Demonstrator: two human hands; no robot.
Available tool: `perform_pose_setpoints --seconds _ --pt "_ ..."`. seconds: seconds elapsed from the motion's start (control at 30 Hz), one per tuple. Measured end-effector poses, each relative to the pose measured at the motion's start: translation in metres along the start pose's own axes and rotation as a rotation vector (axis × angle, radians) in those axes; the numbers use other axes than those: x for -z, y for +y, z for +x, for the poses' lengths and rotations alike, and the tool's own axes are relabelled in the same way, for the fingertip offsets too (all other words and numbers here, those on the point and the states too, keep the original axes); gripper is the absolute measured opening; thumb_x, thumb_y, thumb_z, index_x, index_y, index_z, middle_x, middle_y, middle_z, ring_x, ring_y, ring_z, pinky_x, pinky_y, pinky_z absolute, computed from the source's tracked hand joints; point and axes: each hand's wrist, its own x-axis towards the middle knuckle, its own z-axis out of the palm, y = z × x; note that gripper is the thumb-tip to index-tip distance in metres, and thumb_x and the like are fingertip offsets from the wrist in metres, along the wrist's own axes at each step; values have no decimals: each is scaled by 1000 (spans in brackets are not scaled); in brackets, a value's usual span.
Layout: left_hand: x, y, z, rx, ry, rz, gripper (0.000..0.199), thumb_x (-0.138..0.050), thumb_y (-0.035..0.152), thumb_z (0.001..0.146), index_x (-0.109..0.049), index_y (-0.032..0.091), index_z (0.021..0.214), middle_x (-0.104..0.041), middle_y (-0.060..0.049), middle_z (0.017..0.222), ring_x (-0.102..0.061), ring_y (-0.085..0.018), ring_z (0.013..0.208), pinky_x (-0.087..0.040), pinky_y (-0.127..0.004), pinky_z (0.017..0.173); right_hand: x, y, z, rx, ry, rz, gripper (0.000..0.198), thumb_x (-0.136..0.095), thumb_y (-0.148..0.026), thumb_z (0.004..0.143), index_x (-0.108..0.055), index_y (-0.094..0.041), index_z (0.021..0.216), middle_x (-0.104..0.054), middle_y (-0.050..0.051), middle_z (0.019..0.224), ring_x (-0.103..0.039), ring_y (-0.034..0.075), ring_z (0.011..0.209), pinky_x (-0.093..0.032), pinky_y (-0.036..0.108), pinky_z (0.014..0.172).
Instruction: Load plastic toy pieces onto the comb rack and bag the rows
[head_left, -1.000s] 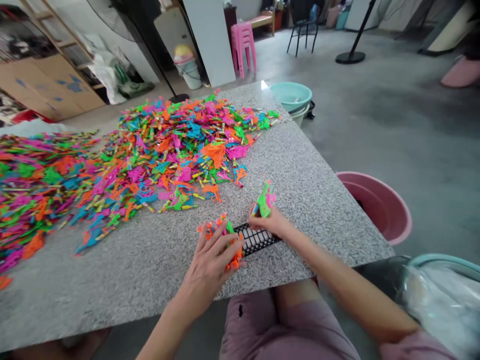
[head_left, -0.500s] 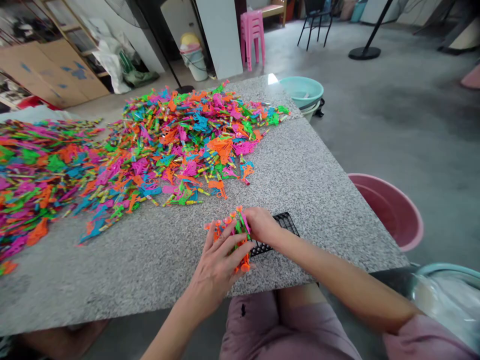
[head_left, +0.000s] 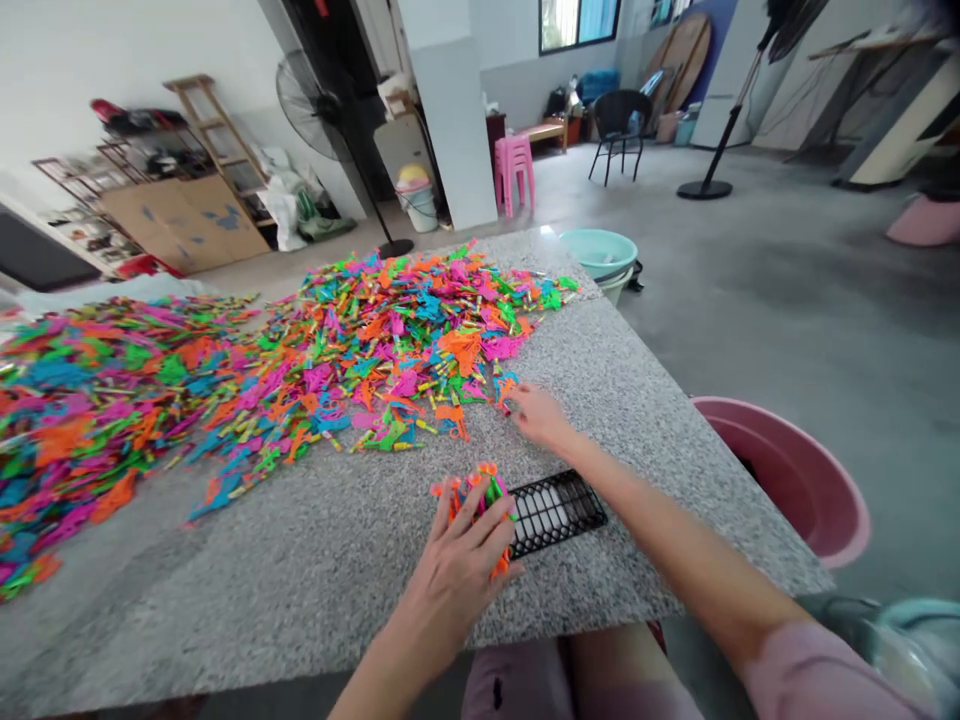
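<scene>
Noted from beside the counter (head_left: 315, 570): the right hand (head_left: 541, 418) has left the black rack (head_left: 556, 512) and now reaches to the near edge of the heaped pile (head_left: 409, 325). Its fingertips are at a blue-and-orange piece (head_left: 505, 386); whether they have closed on it cannot be told. The left hand (head_left: 454, 575) remains at the rack's left end, cupped over a cluster of bright plastic pieces (head_left: 489, 488), grasping them loosely from above. The rack lies flat near the counter's front edge, its right-hand slots bare. Assessment: the change reads as a switch from placing to fetching, the left hand bracing the cluster; loading appears only partly done.
</scene>
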Motion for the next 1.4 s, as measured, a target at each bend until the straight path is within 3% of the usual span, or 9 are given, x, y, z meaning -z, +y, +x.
perform_pose_setpoints --seconds 0.1,0.23,0.4,0.57,0.77,0.93,1.07,1.3,1.4 --pt "0 -3 -2 -21 5 11 26 -62 38 91 -65 22 111 -65 -4 129 -46 -31 134 -13 -58 120 -3 -5 15 -17 48 -220 36 -42 -7 91 -62 -16 119 -55 15 130 -54 24 114 -47 32 88" --pt "2 -4 -2 -17 21 -3 24 -61 34 91 -65 21 111 -66 -5 127 -46 -30 135 -14 -58 120 -14 -20 -4 65 -29 -292 29 -39 -7 92 -63 -13 108 -61 16 112 -59 27 105 -50 34 82" --pt "1 -3 -1 1 8 -34 23 -60 35 92 -65 21 110 -67 -6 125 -47 -30 134 -14 -59 119 -2 -8 5 139 -5 -241 32 -50 -1 87 -60 -14 115 -62 13 114 -59 21 100 -46 28 82" --pt "3 0 1 40 2 -84 24 -58 37 93 -65 22 111 -65 -7 127 -44 -30 136 -14 -61 119 18 22 22 176 -68 -105 12 -58 -4 87 -64 -14 85 -66 3 97 -58 13 96 -42 19 82" --pt "10 4 3 70 -41 -137 25 -59 33 94 -63 19 114 -63 -7 131 -39 -31 139 -14 -61 119 12 23 -74 -107 26 42 7 -57 -18 89 -59 -14 93 -67 7 86 -62 16 77 -45 25 72" --pt "13 7 6 45 -82 -122 25 -59 34 94 -62 19 113 -61 -8 132 -36 -32 141 -12 -63 118 -40 -29 -158 -266 -85 616 14 -59 -24 87 -56 -18 99 -71 2 83 -66 14 64 -49 22 60" --pt "15 8 6 57 -94 -129 24 -58 33 94 -61 19 114 -60 -8 134 -37 -32 140 -11 -62 119 -58 -54 -161 -299 -49 453 6 -59 -25 85 -62 -20 87 -71 4 79 -68 21 74 -49 26 67" --pt "13 9 5 82 -71 -155 56 -60 47 91 -45 21 139 -57 -10 137 -33 -32 142 -9 -62 118 -49 -64 -149 -91 -110 213 30 -57 -16 83 -58 -16 113 -71 10 96 -67 23 87 -46 27 72" --pt "10 10 7 105 -48 -136 39 -59 38 93 -55 24 130 -62 -7 129 -39 -32 139 -11 -63 117 -40 -55 -144 -26 -163 205 34 -57 -13 82 -58 -15 116 -71 8 97 -67 21 85 -46 26 71"
